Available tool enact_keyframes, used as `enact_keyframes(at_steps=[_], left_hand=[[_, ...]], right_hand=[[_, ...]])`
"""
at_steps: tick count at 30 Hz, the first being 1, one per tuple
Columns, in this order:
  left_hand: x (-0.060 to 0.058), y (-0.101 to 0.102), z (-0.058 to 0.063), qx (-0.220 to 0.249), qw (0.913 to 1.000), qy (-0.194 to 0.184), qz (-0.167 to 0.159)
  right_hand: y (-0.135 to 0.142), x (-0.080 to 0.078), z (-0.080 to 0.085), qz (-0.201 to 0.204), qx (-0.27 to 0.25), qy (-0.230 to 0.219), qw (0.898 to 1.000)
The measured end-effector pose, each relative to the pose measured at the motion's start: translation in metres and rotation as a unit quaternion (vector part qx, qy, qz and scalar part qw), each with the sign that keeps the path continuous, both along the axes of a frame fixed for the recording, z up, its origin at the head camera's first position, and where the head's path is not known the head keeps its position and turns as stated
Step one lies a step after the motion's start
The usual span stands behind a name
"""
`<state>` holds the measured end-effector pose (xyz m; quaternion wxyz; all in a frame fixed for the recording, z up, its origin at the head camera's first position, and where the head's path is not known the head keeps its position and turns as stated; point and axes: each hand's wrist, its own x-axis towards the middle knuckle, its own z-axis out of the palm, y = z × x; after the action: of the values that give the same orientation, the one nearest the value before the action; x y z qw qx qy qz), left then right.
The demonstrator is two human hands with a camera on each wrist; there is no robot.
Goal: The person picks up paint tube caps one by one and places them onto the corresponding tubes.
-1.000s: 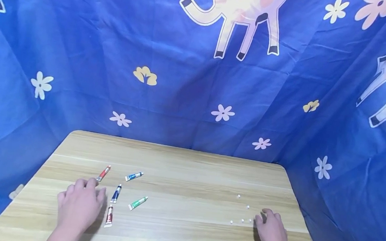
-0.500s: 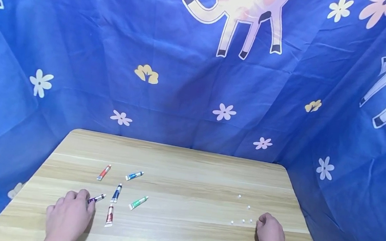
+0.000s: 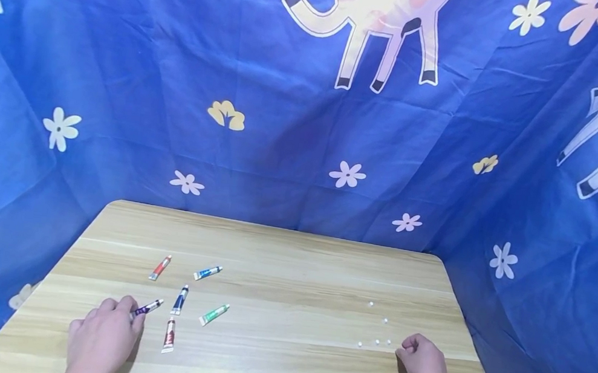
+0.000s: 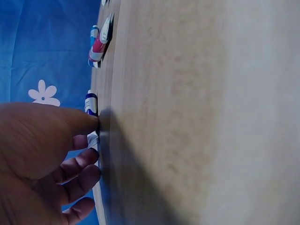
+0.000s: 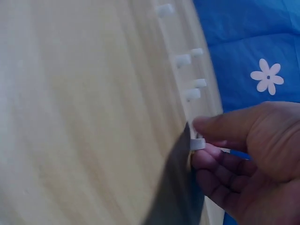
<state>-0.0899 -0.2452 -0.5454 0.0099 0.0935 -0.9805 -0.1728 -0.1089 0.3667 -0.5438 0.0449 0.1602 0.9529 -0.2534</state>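
Observation:
In the head view my left hand (image 3: 104, 336) holds a purple paint tube (image 3: 148, 307) at its lower end, tip pointing up and right. The left wrist view shows my thumb over this tube (image 4: 91, 102), covering its middle. Around it lie an orange-red tube (image 3: 161, 267), a blue tube (image 3: 208, 272), a dark blue tube (image 3: 180, 299), a green tube (image 3: 215, 314) and a dark red tube (image 3: 169, 335). My right hand (image 3: 424, 364) is at the right side of the table. In the right wrist view it pinches a small white cap (image 5: 198, 144) between thumb and fingers.
Several small white caps (image 3: 377, 342) lie loose on the wooden table (image 3: 290, 271), just left of my right hand. Blue patterned cloth (image 3: 279, 166) hangs behind the table and along both sides.
My left hand has drawn back down and left from the orange-red tube, and the purple tube has come into view at its fingers. The right-hand fingers have closed together, with the hand slightly lower.

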Motion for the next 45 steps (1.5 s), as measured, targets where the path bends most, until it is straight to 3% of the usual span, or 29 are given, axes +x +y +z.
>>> enact_keyframes(at_steps=[6,10,19,23,28,33,40,45], left_hand=[[0.002,-0.006,-0.003,0.019,0.9996,0.009,-0.017],[0.001,-0.008,-0.002,0.05,0.9986,-0.008,-0.016],[-0.005,-0.001,0.013,0.154,0.988,0.005,0.0],[-0.005,0.011,0.025,0.201,0.9794,0.016,0.01],[-0.006,0.035,0.037,0.235,0.9715,0.03,-0.003],[-0.01,0.063,0.041,0.25,0.9668,0.046,-0.03],[-0.016,0.097,0.045,0.303,0.9519,0.016,-0.043],[-0.017,0.116,0.046,0.33,0.9417,0.016,-0.061]], right_hand=[[0.0,-0.001,0.001,0.017,0.011,-0.01,1.0],[-0.001,-0.001,-0.002,0.013,0.019,0.002,1.0],[-0.018,-0.008,0.0,-0.058,0.006,0.099,0.993],[-0.028,-0.012,0.005,-0.072,-0.026,0.121,0.99],[-0.047,-0.019,0.012,-0.075,-0.091,0.14,0.983],[-0.073,-0.026,0.017,-0.065,-0.162,0.155,0.972],[-0.107,-0.031,0.017,-0.019,-0.217,0.179,0.959],[-0.132,-0.03,0.016,0.004,-0.265,0.168,0.949]])
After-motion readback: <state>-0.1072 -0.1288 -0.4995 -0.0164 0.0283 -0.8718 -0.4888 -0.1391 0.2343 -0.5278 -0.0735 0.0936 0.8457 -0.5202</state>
